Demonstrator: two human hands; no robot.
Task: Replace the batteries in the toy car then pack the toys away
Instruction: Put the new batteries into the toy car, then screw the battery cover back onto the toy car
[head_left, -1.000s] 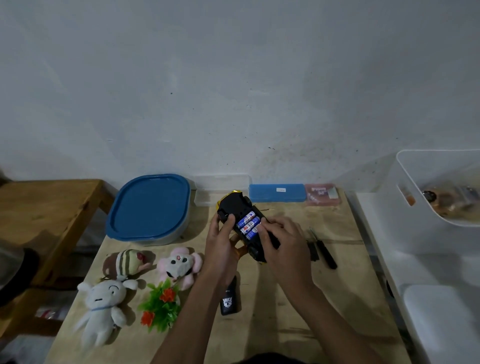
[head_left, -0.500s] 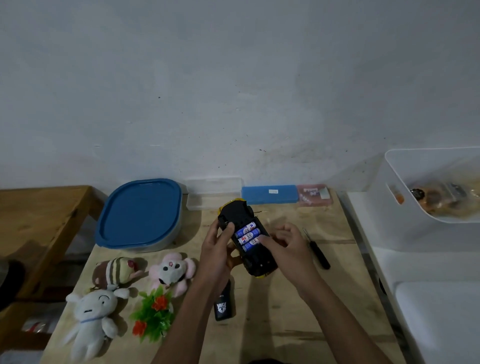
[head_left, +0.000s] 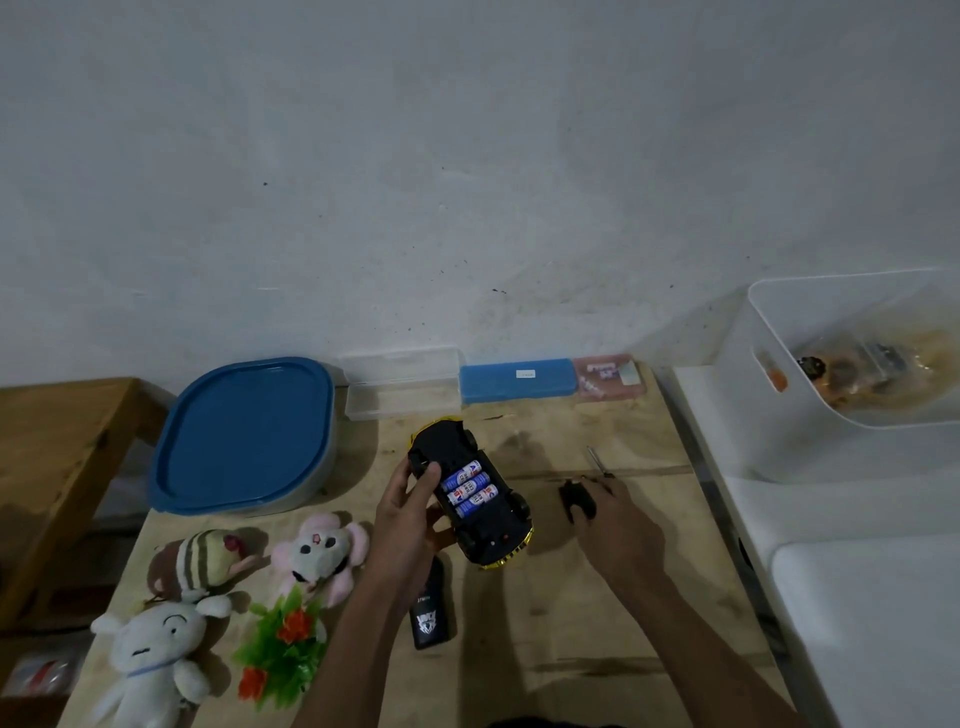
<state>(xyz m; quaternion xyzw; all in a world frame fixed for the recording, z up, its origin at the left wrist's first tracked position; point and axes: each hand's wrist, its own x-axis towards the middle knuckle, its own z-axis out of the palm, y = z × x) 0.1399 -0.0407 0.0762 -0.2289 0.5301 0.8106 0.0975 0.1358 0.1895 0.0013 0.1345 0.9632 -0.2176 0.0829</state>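
step: fetching the small black plastic battery cover (head_left: 576, 500) to close the bay.
how: hold the black and yellow plastic toy car (head_left: 441, 441) belly-up and level so the three blue and white cylindrical batteries (head_left: 470, 488) sit tight; line up the cover's edges before pressing.
left hand (head_left: 410, 514): clamped round the car's side, thumb on the underside.
right hand (head_left: 618, 525): fingertips at the cover; pinching or only touching, cannot tell.
cover: on the pale wooden table (head_left: 571, 623), at 3 o'clock of the car, at 10 o'clock of the right hand.

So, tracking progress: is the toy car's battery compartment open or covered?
Open. The toy car lies underside up in the left hand, three batteries exposed, uncovered.
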